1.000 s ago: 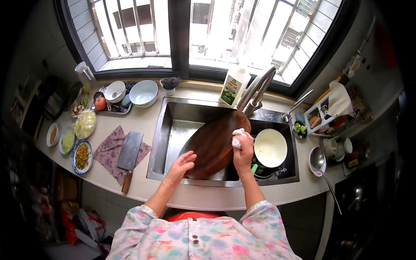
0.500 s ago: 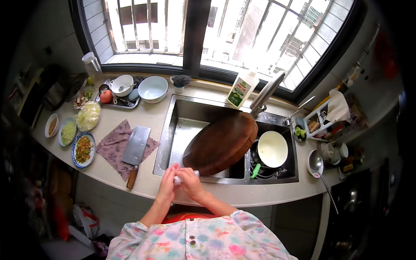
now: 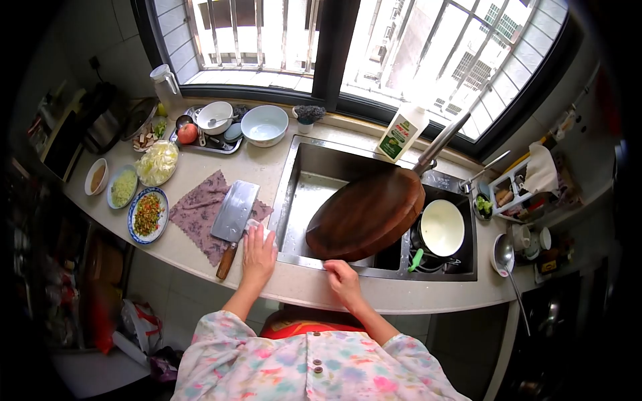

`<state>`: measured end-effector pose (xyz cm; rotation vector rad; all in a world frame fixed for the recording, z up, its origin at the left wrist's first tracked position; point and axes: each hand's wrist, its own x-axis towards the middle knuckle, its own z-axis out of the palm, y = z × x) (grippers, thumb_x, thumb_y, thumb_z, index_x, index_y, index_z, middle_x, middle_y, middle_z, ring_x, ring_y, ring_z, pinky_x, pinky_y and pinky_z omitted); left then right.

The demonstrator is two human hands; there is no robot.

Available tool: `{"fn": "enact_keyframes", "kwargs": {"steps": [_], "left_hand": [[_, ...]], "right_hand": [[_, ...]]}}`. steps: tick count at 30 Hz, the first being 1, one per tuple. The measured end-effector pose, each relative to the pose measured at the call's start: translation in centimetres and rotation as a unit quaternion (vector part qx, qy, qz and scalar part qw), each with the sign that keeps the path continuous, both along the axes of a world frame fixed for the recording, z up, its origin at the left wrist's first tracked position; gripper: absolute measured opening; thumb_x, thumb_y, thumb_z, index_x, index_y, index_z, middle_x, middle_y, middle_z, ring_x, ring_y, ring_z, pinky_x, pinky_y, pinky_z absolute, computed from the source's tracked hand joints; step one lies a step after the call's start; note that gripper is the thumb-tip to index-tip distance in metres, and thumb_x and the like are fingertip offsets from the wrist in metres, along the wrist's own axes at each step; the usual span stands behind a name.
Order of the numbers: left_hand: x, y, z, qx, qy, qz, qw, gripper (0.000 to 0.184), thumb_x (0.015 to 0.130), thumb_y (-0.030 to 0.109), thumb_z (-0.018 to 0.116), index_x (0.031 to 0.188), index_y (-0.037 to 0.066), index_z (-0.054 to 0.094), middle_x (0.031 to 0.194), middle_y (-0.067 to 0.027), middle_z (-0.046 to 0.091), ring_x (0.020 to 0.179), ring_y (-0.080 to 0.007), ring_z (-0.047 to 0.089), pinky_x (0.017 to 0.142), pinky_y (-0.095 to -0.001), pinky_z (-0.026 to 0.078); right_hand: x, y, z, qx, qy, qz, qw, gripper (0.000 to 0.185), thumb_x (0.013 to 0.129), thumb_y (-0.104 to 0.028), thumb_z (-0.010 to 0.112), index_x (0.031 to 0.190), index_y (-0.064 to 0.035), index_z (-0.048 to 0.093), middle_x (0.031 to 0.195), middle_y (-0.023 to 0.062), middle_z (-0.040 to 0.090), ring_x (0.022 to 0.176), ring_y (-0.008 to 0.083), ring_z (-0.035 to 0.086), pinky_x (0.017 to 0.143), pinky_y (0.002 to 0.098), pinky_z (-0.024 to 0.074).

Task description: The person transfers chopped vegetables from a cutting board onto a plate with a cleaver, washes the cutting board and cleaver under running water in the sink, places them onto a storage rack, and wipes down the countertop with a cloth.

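My left hand (image 3: pixel 259 259) lies flat, fingers stretched out, on a white crumpled cloth or tissue (image 3: pixel 268 234) at the counter's sink side. Just left of it is a cleaver (image 3: pixel 235 210) with a wooden handle, its blade resting on a purple patterned cloth (image 3: pixel 194 210). My right hand (image 3: pixel 344 281) is curled closed by the front rim of the sink, with nothing visible in it. Beyond it a thick round wooden chopping board (image 3: pixel 364 214) leans tilted across the sink (image 3: pixel 294 194), under the faucet (image 3: pixel 445 140).
Left of the cleaver stand a plate of chopped mixed vegetables (image 3: pixel 148 214), shredded greens (image 3: pixel 123 188) and cut cabbage (image 3: pixel 158 162). A pale bowl (image 3: pixel 265 125) and a white bottle (image 3: pixel 402 132) line the back. A cream pot (image 3: pixel 442 227) sits in the right basin; a ladle (image 3: pixel 503 250) lies farther right.
My hands, together around something white before, are now apart. The left has moved left and flattened the white wad on the counter; the right has moved right, near the sink rim. The view has shifted.
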<state>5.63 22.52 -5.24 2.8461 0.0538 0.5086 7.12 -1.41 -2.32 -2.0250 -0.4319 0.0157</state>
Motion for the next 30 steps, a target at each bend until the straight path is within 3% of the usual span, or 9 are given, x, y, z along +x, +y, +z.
{"fn": "enact_keyframes", "kwargs": {"steps": [2, 6, 9, 12, 14, 18, 23, 27, 30], "left_hand": [[-1.4, -1.5, 0.4, -0.040, 0.031, -0.024, 0.998, 0.040, 0.083, 0.014, 0.051, 0.122, 0.006, 0.047, 0.132, -0.0209, 0.038, 0.125, -0.0359, 0.034, 0.104, -0.0505, 0.023], [-5.0, -3.4, 0.9, -0.080, 0.039, -0.155, 0.984, 0.037, 0.081, 0.007, 0.049, 0.118, 0.007, 0.052, 0.127, -0.0176, 0.045, 0.121, -0.0341, 0.040, 0.102, -0.0464, 0.030], [-4.6, -2.2, 1.0, -0.147, 0.037, -0.167, 0.974, 0.035, 0.076, -0.001, 0.049, 0.109, 0.005, 0.059, 0.120, -0.0160, 0.052, 0.115, -0.0338, 0.046, 0.098, -0.0403, 0.037], [-0.9, -0.6, 0.6, -0.124, -0.027, -0.070, 0.989, 0.036, 0.075, -0.003, 0.049, 0.109, 0.005, 0.058, 0.120, -0.0163, 0.052, 0.115, -0.0345, 0.046, 0.098, -0.0409, 0.037], [2.6, -0.3, 0.2, -0.104, -0.037, -0.082, 0.991, 0.035, 0.076, -0.005, 0.048, 0.108, 0.005, 0.058, 0.120, -0.0171, 0.052, 0.115, -0.0349, 0.046, 0.097, -0.0411, 0.038], [10.9, 0.2, -0.8, -0.106, -0.065, -0.082, 0.989, 0.034, 0.077, -0.005, 0.047, 0.107, 0.005, 0.059, 0.120, -0.0176, 0.052, 0.115, -0.0357, 0.047, 0.095, -0.0404, 0.039], [21.0, 3.2, -1.8, -0.109, -0.084, -0.089, 0.987, 0.033, 0.078, -0.004, 0.046, 0.107, 0.005, 0.059, 0.118, -0.0180, 0.053, 0.112, -0.0356, 0.048, 0.095, -0.0401, 0.040], [22.0, 3.4, 0.5, -0.111, -0.158, 0.083, 0.978, 0.030, 0.079, -0.002, 0.045, 0.106, 0.002, 0.057, 0.115, -0.0196, 0.053, 0.106, -0.0369, 0.050, 0.093, -0.0415, 0.040], [21.6, 5.7, -2.3, 0.005, -0.105, 0.247, 0.963, 0.030, 0.079, -0.001, 0.045, 0.108, 0.001, 0.055, 0.116, -0.0220, 0.051, 0.107, -0.0390, 0.049, 0.092, -0.0436, 0.039]], "right_hand": [[-0.7, -1.2, -0.6, 0.001, 0.040, -0.003, 0.999, 0.014, 0.080, -0.002, 0.054, 0.091, -0.0010, 0.062, 0.086, 0.0092, 0.063, 0.079, 0.0195, 0.060, 0.070, 0.0266, 0.0472], [-0.9, -2.7, -0.4, 0.021, 0.103, -0.025, 0.994, 0.012, 0.082, -0.005, 0.055, 0.091, -0.0023, 0.063, 0.081, 0.0071, 0.063, 0.072, 0.0133, 0.059, 0.065, 0.0246, 0.0462], [-0.5, -3.8, 1.0, -0.002, 0.097, -0.031, 0.995, 0.013, 0.081, -0.006, 0.055, 0.091, -0.0032, 0.063, 0.083, 0.0104, 0.063, 0.075, 0.0205, 0.061, 0.067, 0.0281, 0.0479], [-0.2, -3.7, 2.6, -0.015, 0.073, -0.001, 0.997, 0.013, 0.081, -0.006, 0.055, 0.091, -0.0030, 0.063, 0.085, 0.0114, 0.063, 0.077, 0.0232, 0.062, 0.068, 0.0292, 0.0487], [0.2, -2.5, 2.5, 0.008, 0.057, 0.058, 0.997, 0.014, 0.081, -0.004, 0.055, 0.092, -0.0025, 0.063, 0.084, 0.0104, 0.063, 0.076, 0.0202, 0.062, 0.069, 0.0280, 0.0486], [2.4, 1.6, 2.3, -0.035, -0.036, 0.139, 0.989, 0.026, 0.078, -0.005, 0.055, 0.104, -0.0031, 0.056, 0.101, 0.0142, 0.058, 0.094, 0.0299, 0.057, 0.082, 0.0353, 0.0465], [3.8, 3.0, 3.2, -0.045, 0.037, 0.178, 0.982, 0.023, 0.078, -0.007, 0.056, 0.101, -0.0042, 0.058, 0.096, 0.0139, 0.059, 0.091, 0.0303, 0.058, 0.078, 0.0370, 0.0472], [3.2, 1.7, 2.6, -0.013, 0.079, 0.146, 0.986, 0.020, 0.080, -0.012, 0.055, 0.099, -0.0054, 0.060, 0.093, 0.0134, 0.060, 0.087, 0.0306, 0.058, 0.076, 0.0385, 0.0474], [3.1, 1.2, 2.0, -0.007, 0.103, 0.121, 0.987, 0.020, 0.081, -0.012, 0.055, 0.098, -0.0061, 0.061, 0.093, 0.0128, 0.061, 0.087, 0.0306, 0.059, 0.075, 0.0382, 0.0480]]}}
